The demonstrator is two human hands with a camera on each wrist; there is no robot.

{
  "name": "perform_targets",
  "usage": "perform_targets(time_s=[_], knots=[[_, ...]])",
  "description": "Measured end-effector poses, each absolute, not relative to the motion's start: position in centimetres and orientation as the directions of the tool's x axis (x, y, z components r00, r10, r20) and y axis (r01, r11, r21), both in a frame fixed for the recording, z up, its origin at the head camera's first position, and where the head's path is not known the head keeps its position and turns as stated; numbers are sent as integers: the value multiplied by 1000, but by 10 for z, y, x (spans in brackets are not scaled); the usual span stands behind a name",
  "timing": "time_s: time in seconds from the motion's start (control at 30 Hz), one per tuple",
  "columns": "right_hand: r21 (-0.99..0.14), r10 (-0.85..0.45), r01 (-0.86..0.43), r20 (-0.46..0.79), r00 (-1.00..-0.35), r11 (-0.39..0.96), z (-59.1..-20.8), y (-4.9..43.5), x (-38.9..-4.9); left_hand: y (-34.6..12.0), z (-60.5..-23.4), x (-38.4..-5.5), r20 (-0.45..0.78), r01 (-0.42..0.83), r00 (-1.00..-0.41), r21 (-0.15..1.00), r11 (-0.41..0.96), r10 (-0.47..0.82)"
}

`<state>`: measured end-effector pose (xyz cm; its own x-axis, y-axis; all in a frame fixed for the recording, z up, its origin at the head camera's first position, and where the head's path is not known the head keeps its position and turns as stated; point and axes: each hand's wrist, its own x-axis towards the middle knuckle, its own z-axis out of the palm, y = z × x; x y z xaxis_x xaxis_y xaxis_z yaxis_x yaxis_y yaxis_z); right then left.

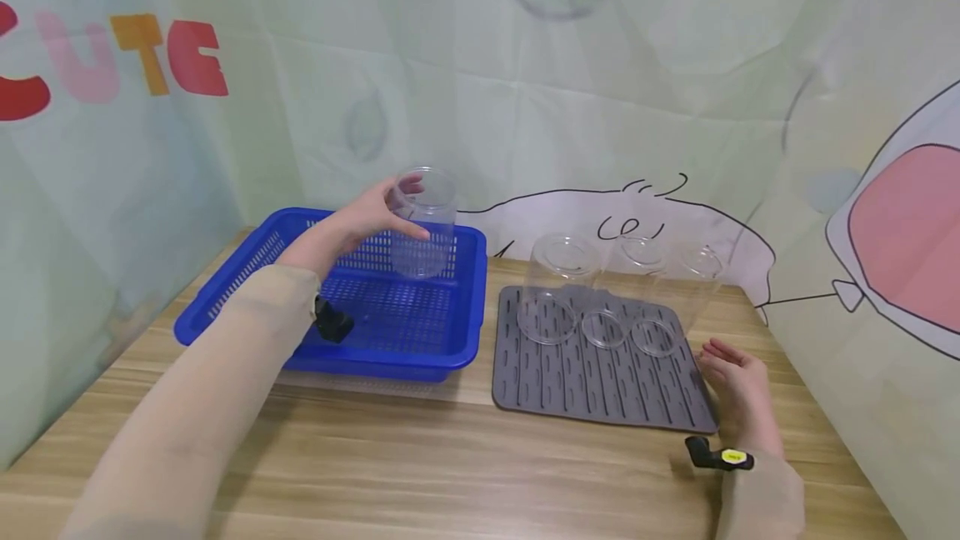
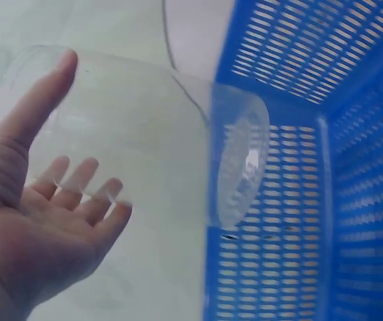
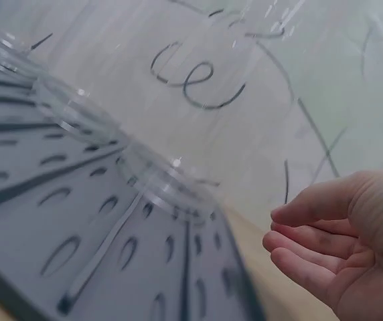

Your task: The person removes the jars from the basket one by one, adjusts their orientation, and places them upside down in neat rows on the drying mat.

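Observation:
In the head view, my left hand (image 1: 367, 215) grips a tall clear cup (image 1: 427, 244) near its top, thumb on one side and fingers on the other. The cup is roughly upright over the back right part of a blue slotted basket (image 1: 472, 298). From the left wrist view, the thumb lies along the see-through wall of this cup (image 2: 151, 134). Three more clear cups (image 1: 555, 294) stand in a row on a grey ridged drying mat (image 1: 600, 390). Beside the mat's right edge is my right hand (image 1: 738, 386), loosely curled and holding nothing.
A wood-grain table (image 1: 390, 457) carries the basket on the left and the mat on the right. Behind and at the sides hangs a printed cloth (image 1: 465, 73) with letters and drawn figures. Each wrist wears a small black camera (image 1: 332, 321).

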<state>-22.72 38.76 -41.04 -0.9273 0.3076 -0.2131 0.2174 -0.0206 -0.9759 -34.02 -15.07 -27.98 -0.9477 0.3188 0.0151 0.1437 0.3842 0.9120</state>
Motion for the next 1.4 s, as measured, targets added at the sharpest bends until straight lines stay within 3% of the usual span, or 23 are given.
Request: perform_targets(time_s=[0.13,0.43,0.73,0.9,1.07,1.27,1.4], knots=[[-987,368,159,-135,-920,35,-396,386,-224,-146,-266,-332,56,174,-950,911,374,307],[-998,523,-36,6,-852,-47,-352,376,-214,-125,-243,-299,171,261,-957,859,441,235],[-979,542,-203,176,-822,10,-312,346,-199,-93,-243,-265,335,366,-927,699,614,171],[-963,479,-267,248,-842,29,-295,321,-191,-73,-253,-250,416,378,-899,587,716,135],[-931,384,-364,350,-854,36,-287,291,-190,-54,-266,-237,527,416,-836,424,804,154],[-910,201,-399,414,-888,111,-289,257,-192,-32,-285,-223,632,481,-746,291,827,212],[-895,58,-419,431,-900,150,-295,238,-195,-19,-295,-213,652,500,-717,232,834,249]])
